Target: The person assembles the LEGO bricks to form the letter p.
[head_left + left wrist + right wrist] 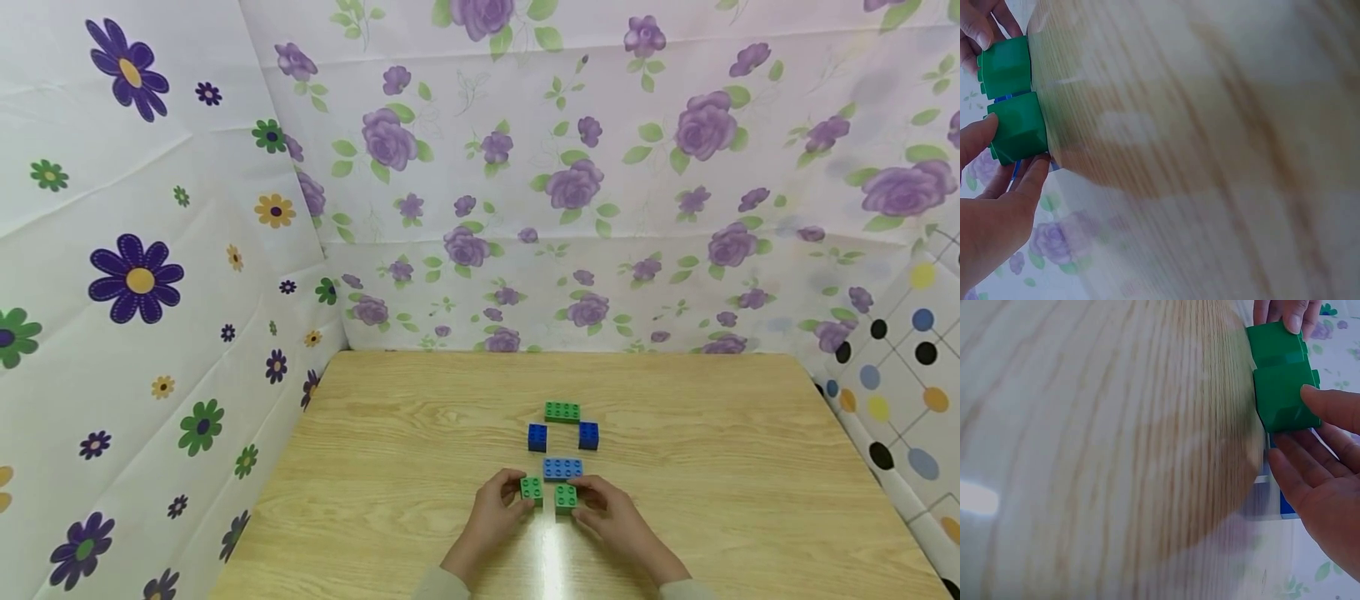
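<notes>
My left hand (495, 507) pinches a small square green brick (531, 490) between thumb and fingers, on the wooden table. To its right, my right hand (611, 515) holds a second square green brick (566, 498) the same way, with a narrow gap between the two in the head view. Just beyond them lies a long light-blue brick (562, 469), studs up. In the left wrist view the left-hand brick (1017, 128) stands nearest, its studs facing left, and the other green brick (1005, 67) is behind it. The right wrist view shows the thumb against the right-hand brick (1286, 397).
Farther back stand two dark blue square bricks, one on the left (537, 437) and one on the right (588, 435). Beyond them lies a long green brick (562, 412). Flowered cloth (465, 167) hangs behind the wooden table (390, 433), with patterned cloth at both sides.
</notes>
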